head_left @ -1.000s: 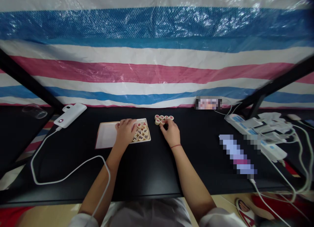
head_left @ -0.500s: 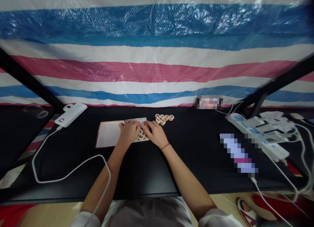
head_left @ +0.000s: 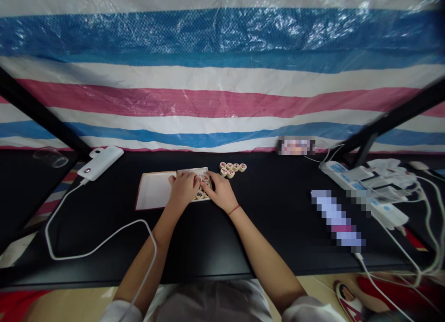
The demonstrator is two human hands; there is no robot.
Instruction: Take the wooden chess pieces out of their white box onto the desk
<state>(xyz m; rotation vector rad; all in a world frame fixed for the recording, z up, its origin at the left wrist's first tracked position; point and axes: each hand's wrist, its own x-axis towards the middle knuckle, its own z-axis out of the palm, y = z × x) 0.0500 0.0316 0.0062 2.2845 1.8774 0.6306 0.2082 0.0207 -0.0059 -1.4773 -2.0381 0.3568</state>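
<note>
A shallow white tray (head_left: 153, 191) lies on the black table. Its right part holds several round wooden chess pieces (head_left: 205, 178) with red and black characters. My left hand (head_left: 182, 188) rests on those pieces, with the fingers lying flat over them. My right hand (head_left: 221, 193) meets it from the right. Its fingertips are pinched together at a piece in the tray's right end. A small cluster of loose chess pieces (head_left: 232, 167) sits on the table just beyond my right hand.
A white power bank (head_left: 100, 161) with a looping white cable (head_left: 86, 253) lies at the left. Power strips and plugs (head_left: 368, 192) crowd the right side, and a clear glass (head_left: 50, 156) stands far left. A striped tarp (head_left: 222, 81) hangs behind the table.
My right hand moved left from the loose cluster to the tray's right end and stays there. My left hand has stayed on the pieces in the tray.
</note>
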